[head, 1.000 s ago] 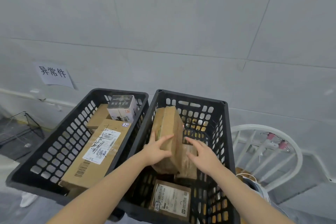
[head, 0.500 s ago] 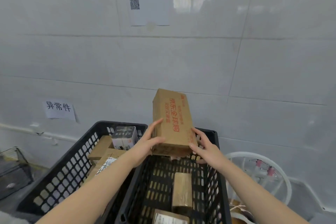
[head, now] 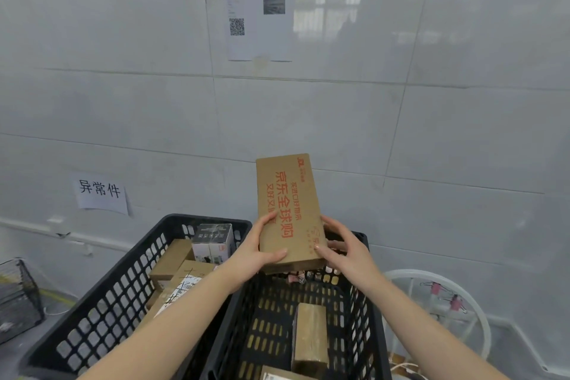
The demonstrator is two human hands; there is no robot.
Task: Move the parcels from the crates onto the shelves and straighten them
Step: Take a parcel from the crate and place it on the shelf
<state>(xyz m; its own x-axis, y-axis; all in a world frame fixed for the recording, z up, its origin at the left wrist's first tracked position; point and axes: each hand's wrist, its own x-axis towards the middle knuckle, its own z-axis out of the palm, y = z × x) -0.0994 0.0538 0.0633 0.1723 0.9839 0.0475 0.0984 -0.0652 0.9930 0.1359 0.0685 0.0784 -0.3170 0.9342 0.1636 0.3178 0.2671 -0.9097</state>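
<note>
A brown cardboard parcel [head: 287, 194] with red print is held upright above the right black crate [head: 367, 311]. My left hand [head: 256, 251] grips its lower left edge and my right hand [head: 342, 248] grips its lower right edge. Inside the right crate lies a taped brown parcel [head: 310, 335] and a labelled one [head: 277, 375] at the bottom edge. The left black crate [head: 108, 293] holds several parcels, among them a small printed box [head: 212, 241] and a flat labelled carton [head: 182, 287]. No shelf is in view.
A tiled grey wall stands straight ahead, with a printed sheet [head: 259, 6] and a small paper sign [head: 100, 193] stuck on it. A white round rack [head: 444, 302] sits to the right of the crates. A wire cage [head: 18, 296] is at the far left.
Both hands have lifted the brown parcel out of the right crate and turned its printed face towards me. The view has tilted upward, showing more wall.
</note>
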